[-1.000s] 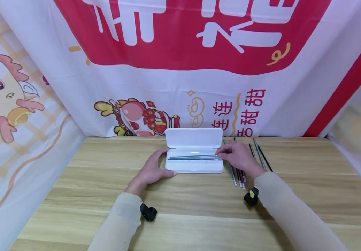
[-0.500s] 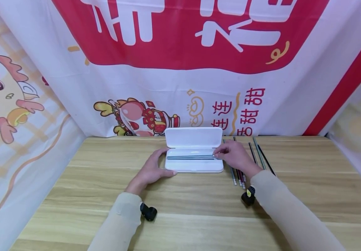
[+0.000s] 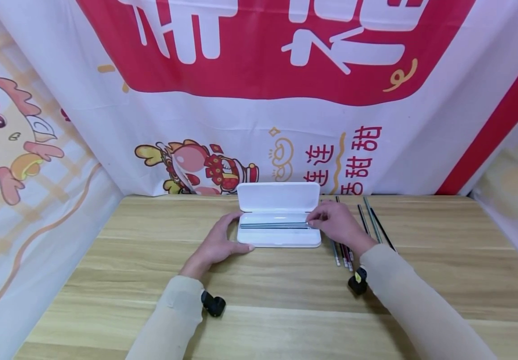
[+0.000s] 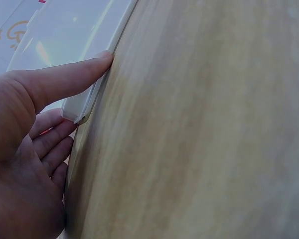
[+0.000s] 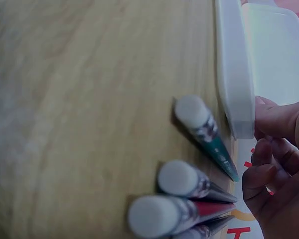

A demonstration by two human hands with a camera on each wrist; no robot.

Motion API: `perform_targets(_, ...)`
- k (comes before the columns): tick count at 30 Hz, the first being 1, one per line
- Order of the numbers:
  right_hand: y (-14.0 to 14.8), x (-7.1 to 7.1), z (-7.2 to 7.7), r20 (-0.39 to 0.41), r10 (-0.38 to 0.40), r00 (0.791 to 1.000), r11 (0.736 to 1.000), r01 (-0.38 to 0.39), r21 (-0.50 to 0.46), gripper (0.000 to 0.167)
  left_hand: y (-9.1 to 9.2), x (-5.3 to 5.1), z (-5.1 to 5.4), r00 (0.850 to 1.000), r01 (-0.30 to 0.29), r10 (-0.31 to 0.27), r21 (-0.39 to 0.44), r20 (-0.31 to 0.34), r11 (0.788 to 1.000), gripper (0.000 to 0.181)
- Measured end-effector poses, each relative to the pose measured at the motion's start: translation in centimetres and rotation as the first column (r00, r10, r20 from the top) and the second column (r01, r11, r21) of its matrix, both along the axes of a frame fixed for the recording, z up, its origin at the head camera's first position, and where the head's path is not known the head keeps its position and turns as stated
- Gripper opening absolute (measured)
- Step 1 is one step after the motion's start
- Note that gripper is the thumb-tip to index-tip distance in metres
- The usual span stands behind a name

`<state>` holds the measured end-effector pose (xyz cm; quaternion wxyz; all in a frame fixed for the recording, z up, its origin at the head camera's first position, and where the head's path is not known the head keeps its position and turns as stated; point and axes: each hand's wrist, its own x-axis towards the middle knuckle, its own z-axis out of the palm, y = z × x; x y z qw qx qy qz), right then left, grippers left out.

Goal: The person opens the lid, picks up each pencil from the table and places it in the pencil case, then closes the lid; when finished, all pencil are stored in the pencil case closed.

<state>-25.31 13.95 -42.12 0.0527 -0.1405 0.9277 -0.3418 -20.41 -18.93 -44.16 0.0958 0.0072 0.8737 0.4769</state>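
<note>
An open white pencil case lies near the back of the table, its lid raised. My left hand holds its left end; in the left wrist view the thumb lies on the front edge and the other fingers are behind the corner. Inside the tray, a teal pencil lies lengthwise beside a darker one. My right hand reaches over the case's right end and pinches the teal pencil's end. In the right wrist view the case wall hides the pinched end.
Several pencils with white erasers lie just right of the case, partly under my right hand. Farther right are a few more, one of them teal. A printed cloth hangs behind the table.
My right hand has shifted slightly left, and the teal pencil with it, coming to lie lower and closer along the darker pencil. The left hand stays in place on the case.
</note>
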Motion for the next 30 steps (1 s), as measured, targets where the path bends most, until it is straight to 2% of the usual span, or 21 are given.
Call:
perform_targets(7,-0.11,-0.02,0.49,0.013,0.022,1.000,0.999,-0.022,0.028,0.013,-0.03,-0.09,0.16,1.000,0.000,0.000,-0.003,-0.015,1.000,0.093)
perform_targets(11,-0.18,0.00,0.56,0.032,0.022,0.999,0.999,-0.023,0.041,0.014,-0.02,-0.11,0.12,1.000,-0.010,0.010,-0.003,-0.001,1.000,0.093)
perform_targets(19,-0.46,0.03,0.26,0.010,0.040,0.999,0.993,-0.041,0.109,0.015,0.03,-0.01,0.01,1.000,-0.015,0.015,-0.004,0.000,1.000,0.093)
perform_targets(30,-0.55,0.11,0.45,0.026,0.032,0.999,0.995,-0.035,0.093,0.015,0.07,-0.04,0.00,1.000,-0.014,0.014,-0.008,-0.002,1.000,0.094)
